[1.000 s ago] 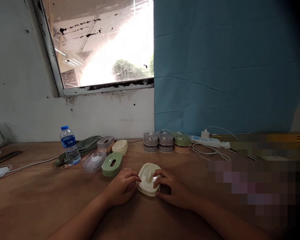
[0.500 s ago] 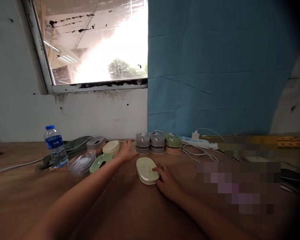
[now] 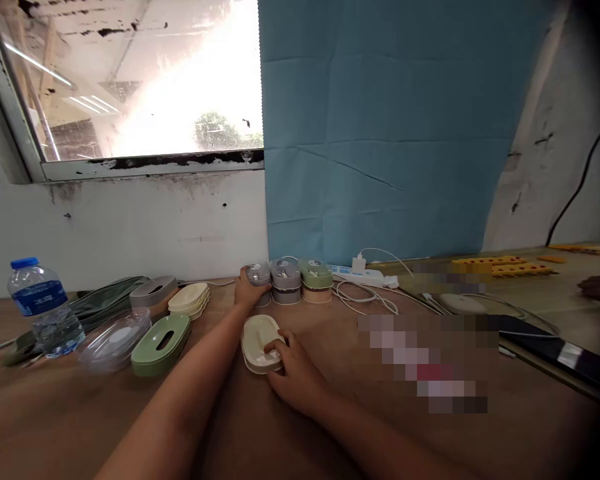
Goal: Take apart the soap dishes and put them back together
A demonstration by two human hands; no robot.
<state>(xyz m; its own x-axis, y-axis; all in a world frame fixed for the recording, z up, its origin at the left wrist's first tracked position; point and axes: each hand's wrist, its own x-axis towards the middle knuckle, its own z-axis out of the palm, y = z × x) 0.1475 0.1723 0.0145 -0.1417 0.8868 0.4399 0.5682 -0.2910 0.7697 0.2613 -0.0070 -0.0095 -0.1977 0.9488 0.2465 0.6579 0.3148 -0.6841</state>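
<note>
My left hand (image 3: 249,291) is at the leftmost grey lidded box (image 3: 259,274), its fingers closed round the box's left and front. Against that box stand another grey lidded box (image 3: 285,280) and one with a green top and an orange-brown base (image 3: 317,280), in a row by the wall. Nearer to me, a cream oval box (image 3: 260,341) lies flat on the table. My right hand (image 3: 296,375) grips its right side, with fingers on the top and the thumb at the near edge.
At left are a water bottle (image 3: 45,307), a clear plastic cover (image 3: 116,339), a green slotted piece (image 3: 161,343), a grey slotted one (image 3: 153,293) and stacked cream trays (image 3: 190,300). A power strip (image 3: 360,275) and loose white cables (image 3: 367,297) lie behind, at right.
My left hand has moved from beside the leftmost grey box onto it and closed round it. My right hand stays on the cream box. The view has turned right.
</note>
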